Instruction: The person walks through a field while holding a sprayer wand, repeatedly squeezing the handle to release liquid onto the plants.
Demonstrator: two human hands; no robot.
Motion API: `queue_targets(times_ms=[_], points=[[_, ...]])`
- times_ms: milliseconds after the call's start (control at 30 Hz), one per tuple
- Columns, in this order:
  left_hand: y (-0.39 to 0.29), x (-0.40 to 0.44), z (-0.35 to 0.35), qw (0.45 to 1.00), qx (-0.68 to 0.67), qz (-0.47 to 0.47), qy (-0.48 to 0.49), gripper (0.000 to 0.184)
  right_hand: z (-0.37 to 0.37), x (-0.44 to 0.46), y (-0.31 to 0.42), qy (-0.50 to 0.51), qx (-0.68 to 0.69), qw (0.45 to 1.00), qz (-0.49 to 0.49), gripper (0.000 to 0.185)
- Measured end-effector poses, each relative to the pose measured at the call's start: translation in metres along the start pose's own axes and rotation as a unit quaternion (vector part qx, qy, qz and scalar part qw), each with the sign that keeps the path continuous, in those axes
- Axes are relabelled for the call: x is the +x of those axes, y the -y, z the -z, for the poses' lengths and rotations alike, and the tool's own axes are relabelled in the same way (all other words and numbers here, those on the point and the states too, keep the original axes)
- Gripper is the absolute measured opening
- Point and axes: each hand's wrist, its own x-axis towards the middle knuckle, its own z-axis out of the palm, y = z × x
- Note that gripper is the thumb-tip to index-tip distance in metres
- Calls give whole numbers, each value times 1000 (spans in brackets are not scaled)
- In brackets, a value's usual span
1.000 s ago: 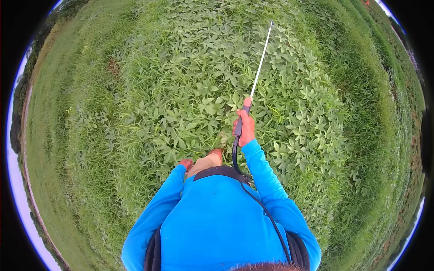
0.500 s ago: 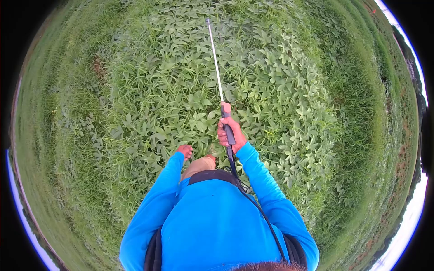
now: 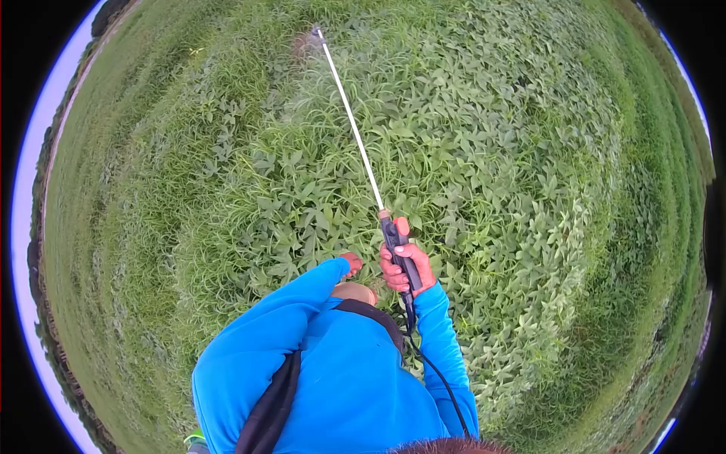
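My right hand (image 3: 408, 268) is wrapped round the black handle of a sprayer wand (image 3: 350, 116), with the thumb near a red-orange part on the handle. The long pale tube slants up and to the left over the plants, ending in a dark nozzle (image 3: 316, 32). A faint pale mist shows over the leaves near that end. A black hose (image 3: 441, 374) runs from the handle back along my right side. My left hand (image 3: 352, 264) hangs beside my leg (image 3: 355, 292), its fingers curled with nothing visible in them; the sleeve partly hides it.
Dense leafy green plants (image 3: 484, 181) mixed with tall grass (image 3: 249, 219) surround me. A brownish patch (image 3: 304, 50) lies by the nozzle. Dark straps (image 3: 271, 401) cross my blue top. Trees and sky show at the edges.
The wand has swung to the left, its nozzle now over grass and a brownish patch. My body has turned, and both hands appear lower and further right in view.
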Motion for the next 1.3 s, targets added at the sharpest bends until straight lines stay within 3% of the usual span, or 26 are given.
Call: queue_targets(times_ms=[267,333,533,667,1000,1167,1300], points=[[-19,12,19,999,10,-51,14,30,-6,-16,56,-69,45,989,120,28],[-23,24,24,998,65,10,13,32,-3,-31,67,-90,50,982,158,31],[-40,3,28,999,51,-9,-15,31,-1,-87,84,-149,76,952,255,37],[-42,-9,30,1000,14,-20,-1,45,-2,-118,85,-157,87,924,339,40],[-41,12,41,999,-12,-29,-18,33,30,-147,111,-256,78,834,483,41],[-60,37,47,999,-40,-1,0,29,47,-130,149,-280,121,843,443,42],[-95,53,63,999,-37,12,-10,31,50,-103,192,-195,129,904,359,38]])
